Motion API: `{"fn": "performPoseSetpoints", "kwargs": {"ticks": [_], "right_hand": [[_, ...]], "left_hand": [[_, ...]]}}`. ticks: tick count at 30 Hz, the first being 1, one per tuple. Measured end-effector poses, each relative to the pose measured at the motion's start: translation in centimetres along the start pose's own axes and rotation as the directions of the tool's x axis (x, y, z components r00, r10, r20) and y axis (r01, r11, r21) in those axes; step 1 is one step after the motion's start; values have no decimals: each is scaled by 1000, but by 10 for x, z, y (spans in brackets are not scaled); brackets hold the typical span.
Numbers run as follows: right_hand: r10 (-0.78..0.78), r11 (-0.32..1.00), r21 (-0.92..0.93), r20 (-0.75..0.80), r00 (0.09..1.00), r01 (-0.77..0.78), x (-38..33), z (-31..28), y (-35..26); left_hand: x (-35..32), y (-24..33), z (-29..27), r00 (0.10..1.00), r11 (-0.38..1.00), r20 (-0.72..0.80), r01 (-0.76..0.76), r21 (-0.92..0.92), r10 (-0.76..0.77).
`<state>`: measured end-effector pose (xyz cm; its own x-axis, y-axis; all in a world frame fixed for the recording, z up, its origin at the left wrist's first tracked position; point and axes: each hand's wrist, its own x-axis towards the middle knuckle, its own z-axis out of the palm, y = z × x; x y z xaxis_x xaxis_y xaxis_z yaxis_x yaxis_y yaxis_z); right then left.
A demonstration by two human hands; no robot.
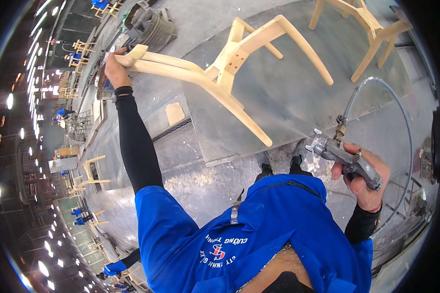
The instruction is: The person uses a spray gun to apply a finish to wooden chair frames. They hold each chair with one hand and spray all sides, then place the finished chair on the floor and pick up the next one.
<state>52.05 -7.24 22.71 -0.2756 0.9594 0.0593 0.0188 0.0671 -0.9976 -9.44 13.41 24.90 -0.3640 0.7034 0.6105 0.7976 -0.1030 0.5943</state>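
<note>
Holds angular pale wooden chair frame (pixel 230 58) across upper centre of the view, with left hand (pixel 116 71) wrapped around one end at upper left, and grips grey metal spray gun (pixel 344 158), fitted with curved translucent hose (pixel 409 127), at centre right, with right hand (pixel 371 178) curled around its body

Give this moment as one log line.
Left hand: holding pale curved wooden chair frame | right hand: gripping grey metal spray gun, nozzle toward frame | attached: curved translucent hose
</note>
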Motion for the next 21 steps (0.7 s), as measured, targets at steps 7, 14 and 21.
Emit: {"fn": "performPoseSetpoints", "kwargs": {"ticks": [7, 14, 21], "right_hand": [[-60, 998, -20, -14, 998, 60, 13, 25, -12], [36, 987, 157, -85, 996, -22, 12, 22, -16], [186, 982, 50, -61, 981, -183, -6, -8, -3]], "left_hand": [[1, 20, -20, 978, 948, 129, 193, -251, -165], [-9, 35, -22, 981, 941, 133, 176, -288, -142], [-10, 33, -21, 984, 940, 121, 162, -300, -130]]}}
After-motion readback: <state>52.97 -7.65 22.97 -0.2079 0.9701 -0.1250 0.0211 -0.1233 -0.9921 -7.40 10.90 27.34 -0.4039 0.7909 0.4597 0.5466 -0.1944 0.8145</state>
